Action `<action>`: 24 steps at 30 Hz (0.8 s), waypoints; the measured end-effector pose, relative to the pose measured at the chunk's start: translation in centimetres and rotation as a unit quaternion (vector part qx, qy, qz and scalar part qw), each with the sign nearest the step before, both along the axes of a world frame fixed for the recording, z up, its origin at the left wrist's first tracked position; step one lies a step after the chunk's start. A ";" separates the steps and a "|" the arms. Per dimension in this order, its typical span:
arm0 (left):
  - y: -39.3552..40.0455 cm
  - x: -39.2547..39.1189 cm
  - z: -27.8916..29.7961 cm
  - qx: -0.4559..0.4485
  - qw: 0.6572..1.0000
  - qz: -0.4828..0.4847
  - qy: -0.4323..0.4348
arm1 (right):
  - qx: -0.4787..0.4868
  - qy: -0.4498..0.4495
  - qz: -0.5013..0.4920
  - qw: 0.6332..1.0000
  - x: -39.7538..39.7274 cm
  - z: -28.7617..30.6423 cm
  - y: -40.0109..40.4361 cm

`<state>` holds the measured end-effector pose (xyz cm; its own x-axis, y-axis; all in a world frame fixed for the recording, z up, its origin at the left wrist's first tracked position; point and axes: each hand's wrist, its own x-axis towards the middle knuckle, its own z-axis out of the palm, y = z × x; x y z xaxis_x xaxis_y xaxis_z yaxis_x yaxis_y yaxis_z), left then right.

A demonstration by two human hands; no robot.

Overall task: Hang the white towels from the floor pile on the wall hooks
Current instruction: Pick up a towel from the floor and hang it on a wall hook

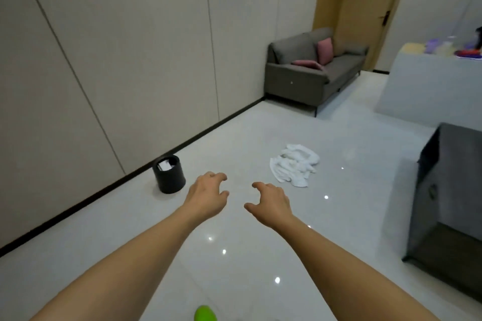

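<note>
Green rounded object (205, 313) at the bottom edge, nearest the camera; too cropped to identify, possibly a shoe tip. Above it both bare forearms reach forward over the glossy pale tiled floor (234, 255).

Left hand (207, 194): fingers loosely curled, claw-like, holding nothing. Right hand (271, 202): same posture, thumb out, holding nothing. Both hang in the air above the floor, close to each other, touching nothing.

White towel pile (294, 165) lies crumpled on the floor ahead and to the right of the right hand, apart from it. Number of towels in the heap cannot be told. No wall hooks show in this view; the panelled wall (117, 60) at left is bare where visible.

Other items: black cylindrical bin (169, 174) against the skirting, with something white inside; grey sofa (313, 70) with pink cushions at the far end; dark grey cabinet or seat (448, 203) at right.

Judgement: step in hand is the approach and pickup; nothing hung yet. To do it well, close in on the pile, veering right, then crouch. Take a single towel by one edge or corner rather than scooping the heap, so it falls open and a hem or loop can be found for the hook. Layers may tangle; shake one free first. Mind the bin on the way to the wall.
</note>
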<state>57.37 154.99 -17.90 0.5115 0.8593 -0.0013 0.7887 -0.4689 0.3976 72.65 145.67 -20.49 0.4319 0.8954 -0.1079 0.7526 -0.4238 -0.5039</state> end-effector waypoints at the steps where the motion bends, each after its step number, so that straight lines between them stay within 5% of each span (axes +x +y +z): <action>1: 1.4 2.6 -0.5 -0.004 1.000 -0.021 0.002 | -0.007 0.002 -0.023 1.000 2.2 -0.5 0.6; 13: 19.0 27.2 -4.7 -0.051 0.971 -0.222 0.065 | -0.086 0.071 -0.231 0.967 22.8 -4.7 10.6; 24: 30.9 48.9 -12.7 -0.080 0.955 -0.262 0.112 | -0.117 0.119 -0.269 0.949 44.1 -12.9 21.1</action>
<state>106.23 185.86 -30.65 0.8426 0.4657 -0.2703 0.5364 -0.7698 0.3460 116.75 166.82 -33.36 0.7583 0.4918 -0.4280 0.2730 -0.8357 -0.4765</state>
